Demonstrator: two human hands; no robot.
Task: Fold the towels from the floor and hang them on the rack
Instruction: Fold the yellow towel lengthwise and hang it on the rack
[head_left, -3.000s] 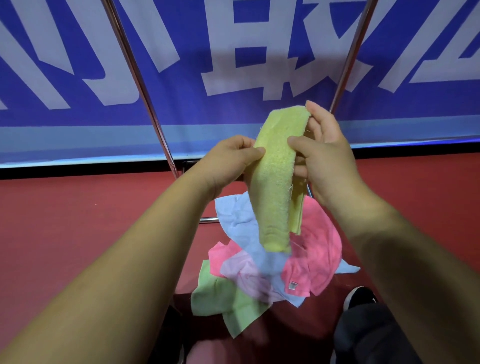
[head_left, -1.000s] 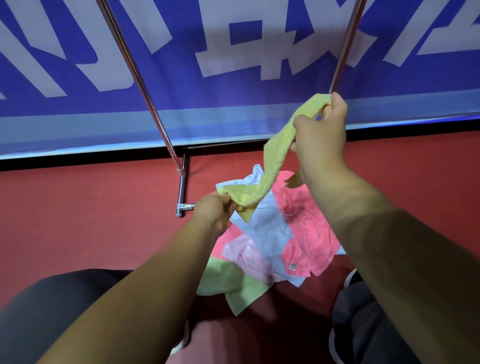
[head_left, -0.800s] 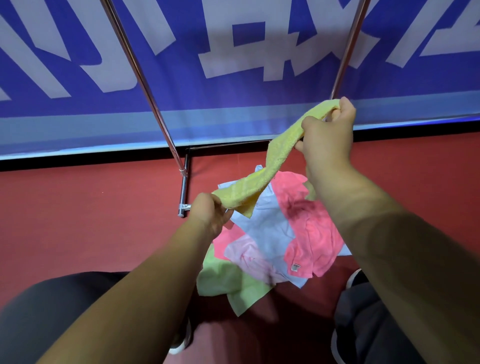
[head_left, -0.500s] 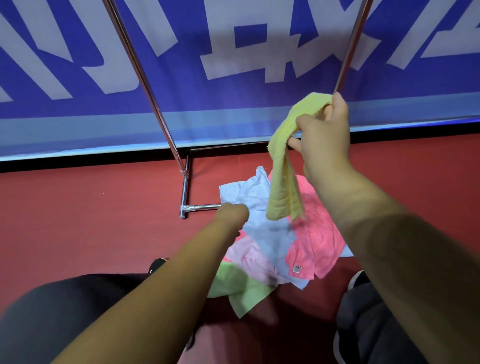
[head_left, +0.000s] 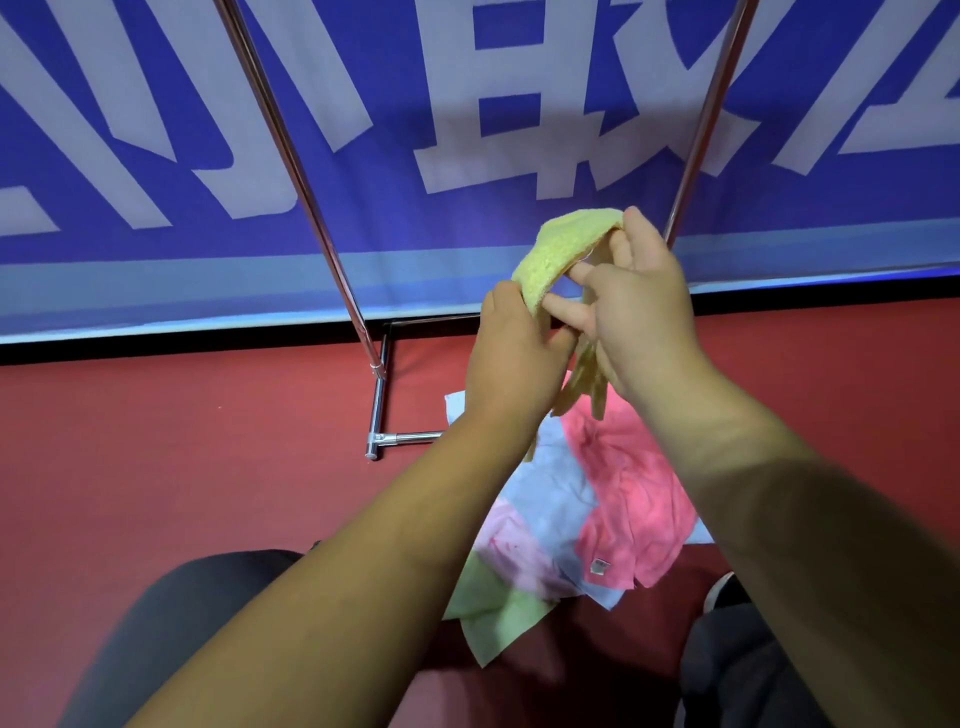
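A yellow towel (head_left: 561, 249) is held up between both hands in front of the rack. My right hand (head_left: 644, 312) pinches its upper end, with the fingers partly spread under the cloth. My left hand (head_left: 511, 358) grips the lower fold beside it, and the towel's tail hangs down behind my hands. On the red floor below lies a pile of towels: a pink one (head_left: 634, 499), a light blue one (head_left: 550, 488), a pale pink one (head_left: 511, 545) and a light green one (head_left: 498, 608).
Two slanted chrome legs of the rack (head_left: 291, 156) rise to the left and right, joined by a base bar (head_left: 382, 410) on the floor. A blue banner with white characters (head_left: 156, 104) stands behind. My dark-trousered knees (head_left: 171, 639) frame the pile.
My left hand had let go of the towel and dropped toward the pile; it has now come back up and gripped the towel close to my right hand.
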